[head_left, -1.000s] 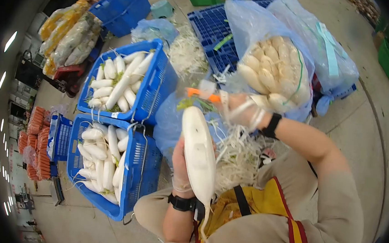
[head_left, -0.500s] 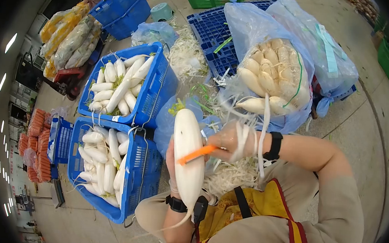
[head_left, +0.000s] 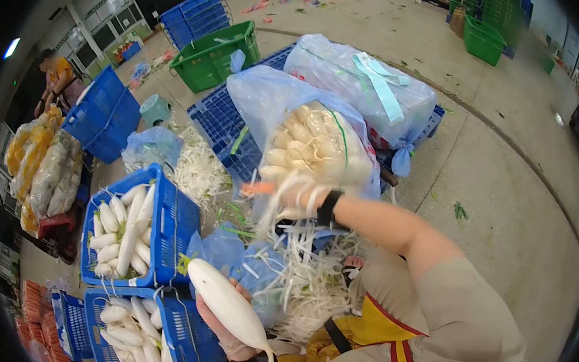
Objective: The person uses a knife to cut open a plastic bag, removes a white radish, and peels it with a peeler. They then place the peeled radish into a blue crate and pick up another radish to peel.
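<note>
A long white daikon radish (head_left: 229,305) with a yellow-green leaf stub lies slanted in my left hand (head_left: 214,326), whose fingers are wrapped round it from below. My right hand (head_left: 300,195) is raised away from the radish, blurred by motion, and closed on an orange peeler (head_left: 256,188). Strips of white peel hang from this hand over the peelings pile (head_left: 311,288) on the floor. Just behind my right hand, a clear bag of daikons (head_left: 313,138) rests in blue plastic.
Two blue crates (head_left: 177,206) of daikons stand at my left. Behind the peelings is a blue pallet (head_left: 216,124) with a tied bag (head_left: 352,77) on it. A green crate (head_left: 217,59) stands farther back. A person (head_left: 59,81) is at the far left.
My right hand has lifted the peeler off the radish and moved forward, with peel trailing. The radish is tilted and lower in view. The head view has shifted up and right.
</note>
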The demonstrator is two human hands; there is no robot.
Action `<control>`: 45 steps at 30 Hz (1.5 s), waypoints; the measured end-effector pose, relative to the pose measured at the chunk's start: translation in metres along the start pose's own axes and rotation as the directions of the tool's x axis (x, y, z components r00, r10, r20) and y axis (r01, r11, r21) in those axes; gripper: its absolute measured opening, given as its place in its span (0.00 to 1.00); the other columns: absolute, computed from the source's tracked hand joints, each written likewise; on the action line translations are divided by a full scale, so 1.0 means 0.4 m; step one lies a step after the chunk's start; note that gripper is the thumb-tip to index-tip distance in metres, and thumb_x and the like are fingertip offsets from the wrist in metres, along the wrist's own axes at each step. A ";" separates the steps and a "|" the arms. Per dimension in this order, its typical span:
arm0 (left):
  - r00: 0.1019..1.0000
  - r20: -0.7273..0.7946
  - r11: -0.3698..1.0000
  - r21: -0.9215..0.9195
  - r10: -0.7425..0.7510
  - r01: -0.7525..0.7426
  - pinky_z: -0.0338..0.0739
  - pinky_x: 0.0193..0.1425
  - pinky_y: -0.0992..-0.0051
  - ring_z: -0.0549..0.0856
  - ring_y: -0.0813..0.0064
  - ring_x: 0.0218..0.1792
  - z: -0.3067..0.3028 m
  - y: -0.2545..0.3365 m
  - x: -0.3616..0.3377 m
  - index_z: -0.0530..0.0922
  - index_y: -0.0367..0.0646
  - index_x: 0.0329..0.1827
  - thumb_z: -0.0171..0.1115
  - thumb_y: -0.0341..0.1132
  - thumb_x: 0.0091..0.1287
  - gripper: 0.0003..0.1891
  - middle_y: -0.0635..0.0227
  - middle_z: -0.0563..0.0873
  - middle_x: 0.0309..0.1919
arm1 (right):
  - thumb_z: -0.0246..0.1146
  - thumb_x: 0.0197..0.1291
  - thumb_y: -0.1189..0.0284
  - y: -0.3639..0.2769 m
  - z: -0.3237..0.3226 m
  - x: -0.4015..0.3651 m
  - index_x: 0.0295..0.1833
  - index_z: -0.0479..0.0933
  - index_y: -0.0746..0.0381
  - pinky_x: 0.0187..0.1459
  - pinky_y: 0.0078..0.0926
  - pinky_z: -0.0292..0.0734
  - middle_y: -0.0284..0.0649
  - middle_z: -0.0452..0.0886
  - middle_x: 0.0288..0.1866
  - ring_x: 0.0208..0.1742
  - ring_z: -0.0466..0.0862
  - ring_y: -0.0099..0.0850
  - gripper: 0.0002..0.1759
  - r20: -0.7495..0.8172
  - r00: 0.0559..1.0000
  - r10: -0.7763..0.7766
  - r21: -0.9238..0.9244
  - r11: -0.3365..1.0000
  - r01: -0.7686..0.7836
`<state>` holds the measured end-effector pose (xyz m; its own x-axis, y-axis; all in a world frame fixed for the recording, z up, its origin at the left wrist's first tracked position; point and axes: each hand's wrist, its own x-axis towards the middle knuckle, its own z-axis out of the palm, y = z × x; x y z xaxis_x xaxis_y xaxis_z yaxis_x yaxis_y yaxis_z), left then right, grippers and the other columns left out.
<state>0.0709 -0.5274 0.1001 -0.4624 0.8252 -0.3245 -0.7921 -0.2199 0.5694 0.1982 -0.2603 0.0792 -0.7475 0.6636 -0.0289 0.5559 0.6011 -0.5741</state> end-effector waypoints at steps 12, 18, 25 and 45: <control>0.983 -0.157 0.985 0.125 -0.099 0.119 0.80 0.30 0.73 0.83 0.69 0.28 -0.052 -0.040 0.058 0.75 0.48 0.49 0.45 0.59 0.67 0.24 0.62 0.82 0.32 | 0.60 0.57 0.52 0.357 -0.163 -0.012 0.44 0.83 0.64 0.47 0.37 0.79 0.51 0.82 0.48 0.47 0.84 0.45 0.25 -0.215 0.855 0.472 -0.396 0.758 -0.518; 0.967 -0.242 0.985 0.130 -0.077 0.111 0.82 0.33 0.72 0.83 0.69 0.30 -0.066 -0.062 0.077 0.76 0.48 0.49 0.46 0.58 0.67 0.23 0.62 0.83 0.34 | 0.58 0.52 0.69 0.421 -0.238 -0.063 0.41 0.83 0.64 0.42 0.37 0.79 0.49 0.84 0.40 0.44 0.84 0.42 0.14 -0.091 0.974 0.206 -0.432 0.873 -0.225; 0.966 -0.258 0.965 0.251 -0.014 0.081 0.79 0.37 0.72 0.82 0.68 0.33 -0.081 -0.075 0.090 0.73 0.46 0.50 0.45 0.55 0.69 0.22 0.60 0.81 0.33 | 0.56 0.56 0.67 0.681 -0.276 -0.330 0.45 0.83 0.57 0.49 0.37 0.78 0.46 0.84 0.46 0.49 0.83 0.40 0.15 -0.023 0.805 0.592 -0.552 0.664 -0.504; 0.677 -0.253 0.689 -0.050 0.691 -0.723 0.83 0.38 0.57 0.84 0.57 0.32 -0.032 0.443 -0.032 0.74 0.45 0.47 0.44 0.60 0.67 0.26 0.57 0.82 0.31 | 0.58 0.60 0.62 1.196 0.247 -0.338 0.52 0.76 0.61 0.45 0.29 0.75 0.41 0.82 0.40 0.44 0.80 0.31 0.19 -0.349 0.701 0.622 -0.286 0.642 -0.711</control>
<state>-0.0687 -0.5838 0.1957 -0.9614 0.2747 -0.0170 -0.2317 -0.7743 0.5889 0.5293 -0.1061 -0.2724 -0.0516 0.9945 -0.0913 0.9926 0.0410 -0.1139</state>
